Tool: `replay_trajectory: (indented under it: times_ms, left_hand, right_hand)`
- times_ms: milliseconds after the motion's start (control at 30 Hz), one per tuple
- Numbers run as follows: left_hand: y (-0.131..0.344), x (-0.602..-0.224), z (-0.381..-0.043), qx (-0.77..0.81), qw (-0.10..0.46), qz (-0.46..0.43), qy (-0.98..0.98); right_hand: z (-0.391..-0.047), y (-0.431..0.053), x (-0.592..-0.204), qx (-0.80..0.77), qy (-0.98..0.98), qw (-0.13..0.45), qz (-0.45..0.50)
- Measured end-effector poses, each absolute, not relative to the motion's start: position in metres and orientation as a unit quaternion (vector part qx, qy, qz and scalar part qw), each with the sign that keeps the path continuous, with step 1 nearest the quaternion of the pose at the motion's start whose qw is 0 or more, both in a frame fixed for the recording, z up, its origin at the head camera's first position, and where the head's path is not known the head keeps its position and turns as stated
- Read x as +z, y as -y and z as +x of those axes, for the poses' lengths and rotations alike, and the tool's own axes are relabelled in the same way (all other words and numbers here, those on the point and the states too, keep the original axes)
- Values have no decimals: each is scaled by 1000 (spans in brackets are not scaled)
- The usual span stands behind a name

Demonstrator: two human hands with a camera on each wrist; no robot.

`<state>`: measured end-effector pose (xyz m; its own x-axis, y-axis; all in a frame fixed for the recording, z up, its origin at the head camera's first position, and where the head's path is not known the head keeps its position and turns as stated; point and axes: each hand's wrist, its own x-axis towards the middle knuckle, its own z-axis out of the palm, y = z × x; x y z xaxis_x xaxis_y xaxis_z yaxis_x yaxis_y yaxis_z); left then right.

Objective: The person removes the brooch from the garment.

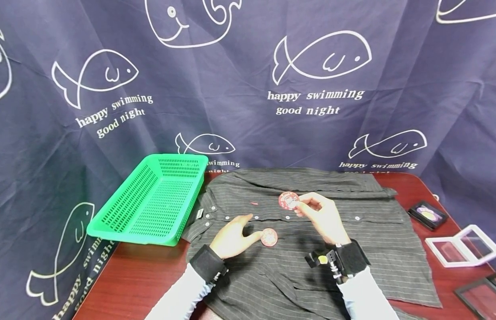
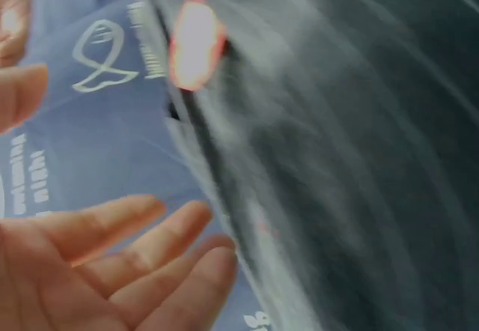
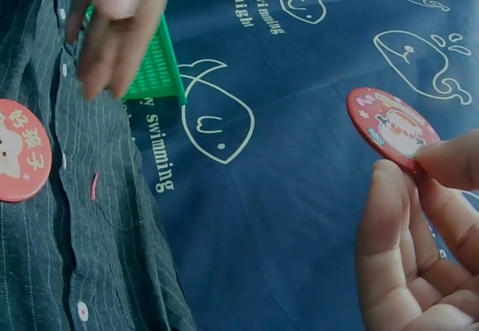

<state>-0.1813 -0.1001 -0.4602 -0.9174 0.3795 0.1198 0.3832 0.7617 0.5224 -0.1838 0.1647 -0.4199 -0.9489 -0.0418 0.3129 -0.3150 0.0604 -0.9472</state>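
Between thumb and fingers, my right hand [image 1: 322, 216] pinches a round red badge [image 1: 288, 201] by its edge, held above a dark striped shirt [image 1: 376, 249]. In the right wrist view the badge [image 3: 393, 127] shows a printed picture. A second round red badge [image 1: 269, 237] lies on the shirt; in the right wrist view this badge [image 3: 22, 151] carries pale lettering and a cartoon shape. My left hand [image 1: 233, 236] is spread beside it, thumb tip right at its edge in the head view. In the left wrist view the left hand's fingers [image 2: 150, 263] are extended and hold nothing.
A green plastic basket [image 1: 178, 242] stands at the left of the red-brown table [image 1: 132, 271]. To the right lie a small black case [image 1: 428, 215], a white-framed case [image 1: 452, 262] and a dark-framed case [image 1: 478, 295]. A fish-print curtain [image 1: 248, 111] hangs behind.
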Motion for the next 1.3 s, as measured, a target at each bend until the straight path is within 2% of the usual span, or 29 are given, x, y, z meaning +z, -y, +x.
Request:
replay_trajectory:
  times_ms: [167, 400, 667, 800, 1033, 1300]
  left_hand:
    - [89, -446, -178, -341, 24, -199, 918]
    - [75, -426, -176, -448, 19, -190, 874]
    - [60, -418, -176, -510, 45, -182, 839]
    - [54, -414, -175, -525, 39, -171, 833]
    - [47, -409, -177, -583, -2, -151, 798]
    - [44, -418, -183, -605, 4, -134, 785]
  right_hand:
    - [-182, -166, -417, 652, 737, 117, 133]
    - [-178, -165, -413, 640, 746, 119, 136]
    - [-175, -164, -412, 617, 761, 123, 159]
    - [-175, -165, -414, 605, 767, 124, 172]
    - [-173, -161, -415, 606, 759, 130, 197]
    - [-172, -157, -416, 607, 747, 135, 236]
